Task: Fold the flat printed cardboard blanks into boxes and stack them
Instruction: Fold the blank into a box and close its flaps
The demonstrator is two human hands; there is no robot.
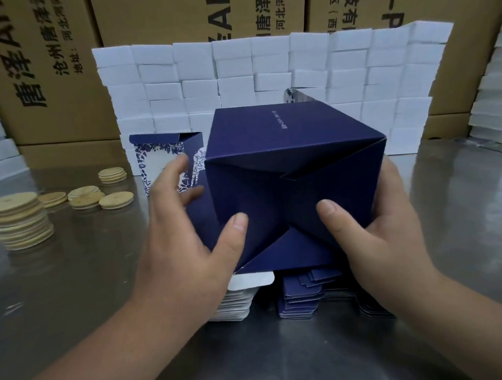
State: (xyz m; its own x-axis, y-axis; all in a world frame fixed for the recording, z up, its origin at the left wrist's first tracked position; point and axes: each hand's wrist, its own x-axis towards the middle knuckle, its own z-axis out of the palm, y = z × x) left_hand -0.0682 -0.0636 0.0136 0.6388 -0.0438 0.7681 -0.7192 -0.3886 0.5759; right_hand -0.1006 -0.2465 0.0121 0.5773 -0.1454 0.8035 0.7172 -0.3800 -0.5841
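**Both hands grip the dark navy printed cardboard box (270,135), base flaps meeting**

Bare forearms reach in from the near edge. The left hand (188,243) has the box by its left side, thumb pressed on a base flap and fingers spread along the side wall. The right hand (378,232) mirrors it, with its thumb on the opposite flap and its fingers wrapped round the right side, mostly out of sight.

The box is held up above the shiny steel table (73,288), tipped so its base faces the camera. The flaps overlap, but the lowest edge stands proud, so by my read the base is not locked yet.

Directly beneath lie piles of flat navy-and-white printed blanks (297,301), so there is plenty left to fold. Behind the left hand one blue-and-white floral folded box (159,154) stands upright with its top flap up. It is the only finished one showing, so stacking looks barely begun.

Off to the left sit stacks of round pale wooden discs (19,221). At the back, a wall of white foam blocks (265,65) fronts brown printed shipping cartons (59,54).
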